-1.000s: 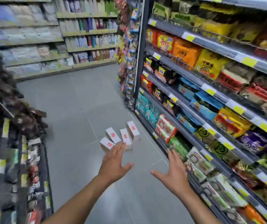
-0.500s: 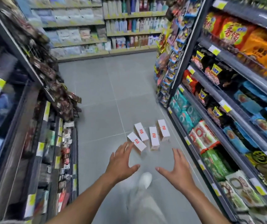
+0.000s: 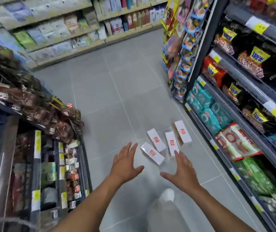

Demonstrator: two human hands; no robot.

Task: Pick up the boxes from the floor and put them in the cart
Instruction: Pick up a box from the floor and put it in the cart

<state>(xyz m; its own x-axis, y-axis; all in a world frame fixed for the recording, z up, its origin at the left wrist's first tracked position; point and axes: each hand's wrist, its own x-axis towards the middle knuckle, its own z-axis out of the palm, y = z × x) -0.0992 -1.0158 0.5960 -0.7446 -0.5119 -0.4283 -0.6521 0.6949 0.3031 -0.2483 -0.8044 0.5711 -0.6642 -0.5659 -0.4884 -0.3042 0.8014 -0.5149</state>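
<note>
Several white boxes with red labels lie on the grey tiled floor (image 3: 110, 104) of a shop aisle: the nearest box (image 3: 152, 153), a second box (image 3: 156, 142), a third box (image 3: 171, 144) and the farthest box (image 3: 182, 131) by the right shelf. My left hand (image 3: 126, 162) is stretched out with straight spread fingers, just left of the nearest box and above the floor. My right hand (image 3: 182, 171) is spread the same way, its fingertips in front of the third box's near end. Neither hand holds anything. No cart is in view.
Stocked shelves line the aisle: a right shelf unit (image 3: 244, 114) with snack packs, a left shelf unit (image 3: 33, 148) with brown packets jutting out. A back shelf wall (image 3: 67, 30) closes the aisle. My leg and white shoe (image 3: 167, 195) stand below the hands.
I have walked closer to the boxes and tilted the view down. Both outstretched hands have come nearer to them, the right hand now overlapping the third box's near end.
</note>
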